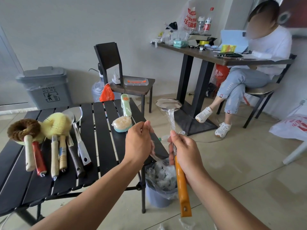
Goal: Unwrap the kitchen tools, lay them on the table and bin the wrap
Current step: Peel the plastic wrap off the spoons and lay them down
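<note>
Over the small lined bin [157, 198] by the table's corner — grips the orange-handled ladle [181, 180] in the right hand [184, 150], fingers curled where handle meets shaft, bowl raised up and away. Pinches a peeled strip of plastic wrap [155, 156] in the left hand [137, 143], trailing down toward the bin — probably so scraps drop straight in. Shows clear film clinging round the steel shaft. Shows unwrapped brushes [54, 123] and a spatula [78, 138] laid side by side on the black slatted table [103, 143], and a loofah sponge [122, 124] apart, seemingly wrapped.
</note>
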`<state>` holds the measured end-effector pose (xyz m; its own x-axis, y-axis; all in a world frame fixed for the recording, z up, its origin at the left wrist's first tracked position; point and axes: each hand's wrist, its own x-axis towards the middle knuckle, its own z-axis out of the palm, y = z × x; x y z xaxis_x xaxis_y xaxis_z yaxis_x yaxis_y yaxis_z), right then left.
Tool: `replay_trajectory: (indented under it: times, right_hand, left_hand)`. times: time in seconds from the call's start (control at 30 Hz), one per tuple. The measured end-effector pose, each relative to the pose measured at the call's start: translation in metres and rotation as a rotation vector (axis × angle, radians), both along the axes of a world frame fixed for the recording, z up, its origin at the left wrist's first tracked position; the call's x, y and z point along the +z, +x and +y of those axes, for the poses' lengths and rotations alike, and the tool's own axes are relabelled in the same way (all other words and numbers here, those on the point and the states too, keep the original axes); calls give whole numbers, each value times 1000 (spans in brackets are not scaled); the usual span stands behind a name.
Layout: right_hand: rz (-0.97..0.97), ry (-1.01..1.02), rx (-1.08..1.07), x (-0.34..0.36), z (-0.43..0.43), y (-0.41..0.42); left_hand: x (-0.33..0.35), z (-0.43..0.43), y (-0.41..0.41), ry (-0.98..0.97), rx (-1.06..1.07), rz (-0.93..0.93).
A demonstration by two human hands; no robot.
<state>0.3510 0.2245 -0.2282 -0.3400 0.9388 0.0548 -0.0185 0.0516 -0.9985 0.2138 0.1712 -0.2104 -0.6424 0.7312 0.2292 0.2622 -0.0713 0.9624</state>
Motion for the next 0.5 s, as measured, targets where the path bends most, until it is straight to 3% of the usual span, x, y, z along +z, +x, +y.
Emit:
replay_trajectory:
  times: [0.5]
  right_hand:
    - [71, -86, 45, -1, 9, 1]
  left_hand:
    - [-3, 6, -9, 26, 46, -67]
